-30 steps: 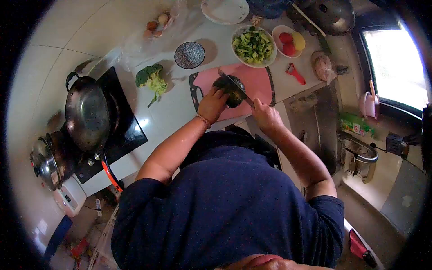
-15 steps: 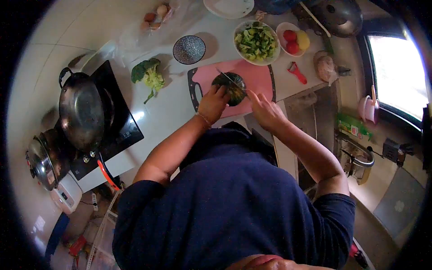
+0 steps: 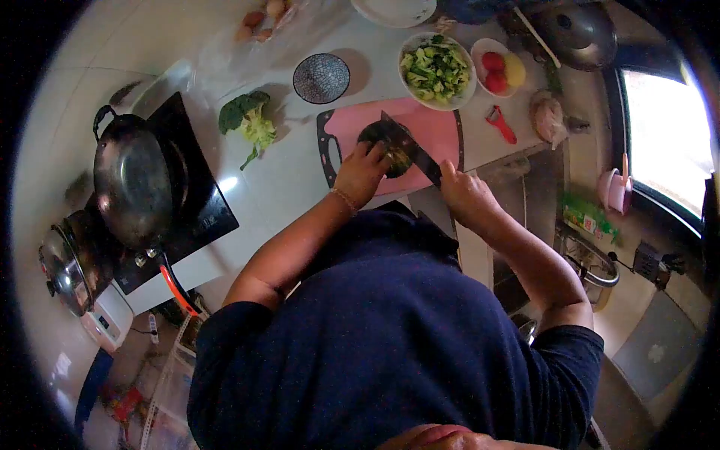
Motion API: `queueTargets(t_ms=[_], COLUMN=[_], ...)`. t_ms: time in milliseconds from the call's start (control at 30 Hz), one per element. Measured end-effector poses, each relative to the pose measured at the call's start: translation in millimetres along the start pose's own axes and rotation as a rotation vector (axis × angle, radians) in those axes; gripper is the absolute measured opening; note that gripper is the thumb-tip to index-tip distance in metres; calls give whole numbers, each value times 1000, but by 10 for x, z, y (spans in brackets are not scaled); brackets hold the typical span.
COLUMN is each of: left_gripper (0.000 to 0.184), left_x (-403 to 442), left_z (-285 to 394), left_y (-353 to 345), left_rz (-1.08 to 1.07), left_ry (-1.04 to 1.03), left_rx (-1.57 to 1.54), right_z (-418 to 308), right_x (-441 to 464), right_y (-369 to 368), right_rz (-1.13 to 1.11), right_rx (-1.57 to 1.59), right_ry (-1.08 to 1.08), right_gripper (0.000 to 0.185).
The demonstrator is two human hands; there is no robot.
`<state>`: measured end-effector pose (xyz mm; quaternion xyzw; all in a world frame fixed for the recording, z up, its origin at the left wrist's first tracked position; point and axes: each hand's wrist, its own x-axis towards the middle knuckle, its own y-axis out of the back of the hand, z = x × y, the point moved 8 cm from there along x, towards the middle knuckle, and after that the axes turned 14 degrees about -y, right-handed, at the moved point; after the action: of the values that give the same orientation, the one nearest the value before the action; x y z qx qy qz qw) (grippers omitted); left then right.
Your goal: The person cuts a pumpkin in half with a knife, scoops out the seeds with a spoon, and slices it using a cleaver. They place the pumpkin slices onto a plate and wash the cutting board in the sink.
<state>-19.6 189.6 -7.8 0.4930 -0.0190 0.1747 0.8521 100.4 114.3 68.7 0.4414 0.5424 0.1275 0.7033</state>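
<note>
A dark green pumpkin (image 3: 400, 164) with orange-yellow streaks sits on the pink cutting board (image 3: 436, 124), which has a dark rim. My left hand (image 3: 363, 171) grips the pumpkin from its near left side, fingers curled over the top. In my right hand (image 3: 466, 193) is the handle of a kitchen knife (image 3: 421, 157). Its broad dark blade slants across the pumpkin, tip pointing away from me to the upper left. Whether the edge has entered the pumpkin, I cannot tell.
Beyond the board stand a bowl of chopped greens (image 3: 436, 71), a bowl with tomatoes (image 3: 493, 71) and a patterned bowl (image 3: 321, 79). Broccoli (image 3: 251, 125) lies to the left, near a wok (image 3: 135, 184) on the stove. A red peeler (image 3: 501, 124) is at right.
My right hand has moved right and slightly nearer me with the knife, whose blade now shows its broad side. My left hand stays on the pumpkin. The view has shifted slightly.
</note>
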Motion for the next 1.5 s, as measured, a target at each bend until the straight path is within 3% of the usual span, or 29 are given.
queueTargets(t_ms=[500,767,867,967,1267,1367,1467,1500], left_gripper=[27,27,42,28,31,34,44,52], left_x=[38,49,21,37,42,74,108,137], left_z=[-4,-13,-46,-21,-2,26,-50,-50], left_y=[54,72,-35,36,-38,-45,10,198], left_rz=[5,-2,-35,-14,-59,-48,-276,-152], left_ry=[13,4,-18,5,-9,-39,65,7], left_rx=[17,-7,27,9,41,79,-89,-62], right_z=[-118,-167,-163,-260,-301,-259,-252,-251], right_x=[11,80,118,93,382,378,388,375], right_y=[274,327,257,244,-75,-163,-147,-143], right_rz=[-86,-149,-141,-161,-136,-134,-108,-103], right_rx=[48,56,53,10,46,66,81,81], right_ry=[-9,24,8,19,17,33,45,49], right_gripper=[27,19,22,25,31,33,34,34])
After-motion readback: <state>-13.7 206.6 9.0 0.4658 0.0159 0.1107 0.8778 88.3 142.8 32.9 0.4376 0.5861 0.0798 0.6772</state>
